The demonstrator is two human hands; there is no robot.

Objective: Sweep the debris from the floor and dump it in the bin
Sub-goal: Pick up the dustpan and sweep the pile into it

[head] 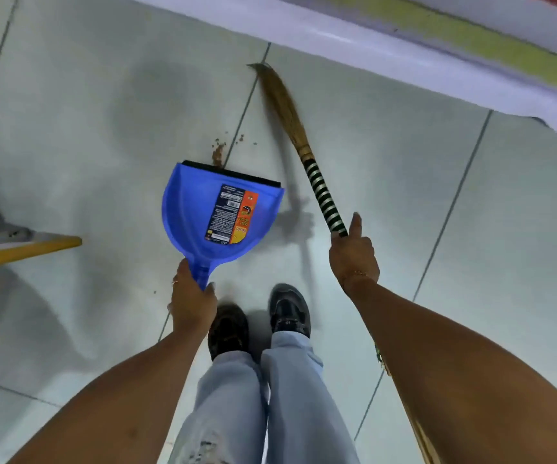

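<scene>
A blue dustpan [200,212] with a black rubber lip and an orange label rests tilted on the pale tiled floor. My left hand [191,303] grips its handle from below. A small heap of brown debris [218,154] lies right at the lip, with a few crumbs scattered just beyond it. My right hand [354,256] holds the black-and-white striped handle of a straw broom [287,112]. The blurred bristles reach up and left toward the wall base, to the right of the debris.
A white wall base with a yellow-green stripe [438,61] runs diagonally across the top right. A metal frame with yellow-tipped legs [19,244] stands at the left edge. My two dark shoes [257,323] stand just below the dustpan. One crumb [154,292] lies near my left hand.
</scene>
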